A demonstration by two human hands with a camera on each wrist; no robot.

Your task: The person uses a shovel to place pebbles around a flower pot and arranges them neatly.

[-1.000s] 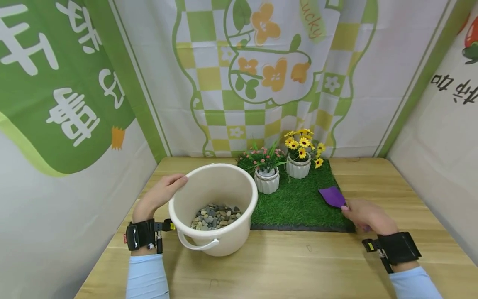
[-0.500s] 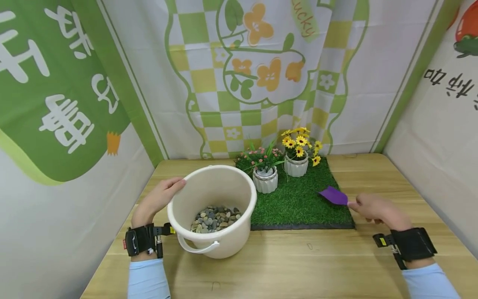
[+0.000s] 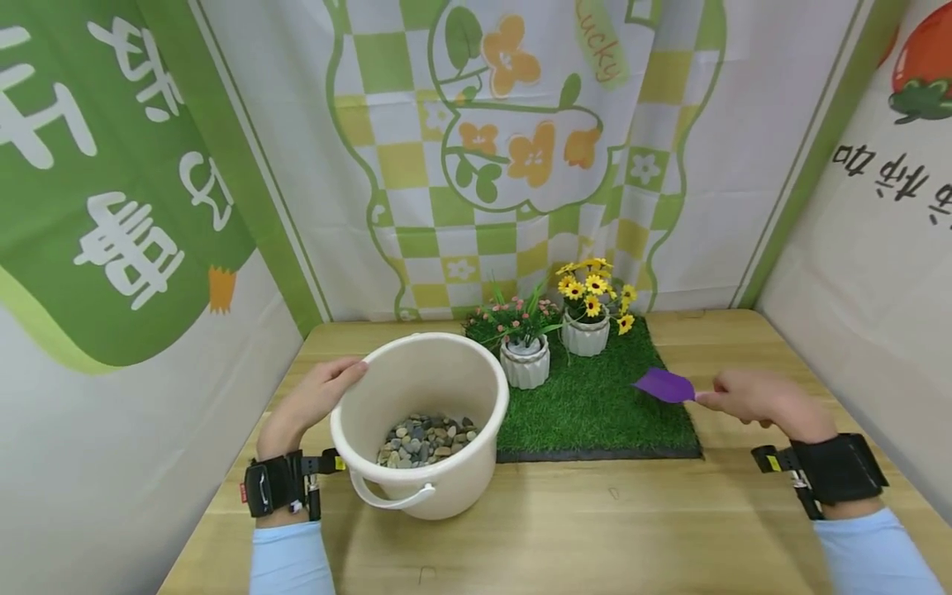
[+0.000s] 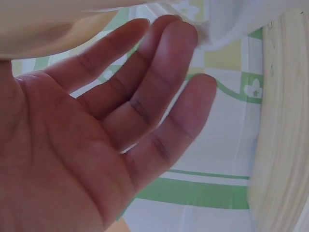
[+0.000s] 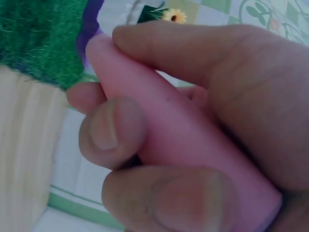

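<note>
On the left of the table stands a cream bucket with grey and tan pebbles in its bottom. My left hand holds its left rim. In the left wrist view, loosely bent fingers show beside the bucket wall; the thumb is hidden there. My right hand grips a small garden trowel by its pink handle, with fingers wrapped round it. The trowel's purple blade points left, over the right part of the artificial grass mat.
Two white flowerpots stand on the mat: one with pink flowers, one with yellow flowers. The bucket's white handle hangs down at its front. Printed curtains enclose the wooden table at the back and sides.
My right hand has moved right and slightly up with the trowel, whose blade now lies more level. The left hand stays at the bucket's rim. The whole view shifts slightly.
</note>
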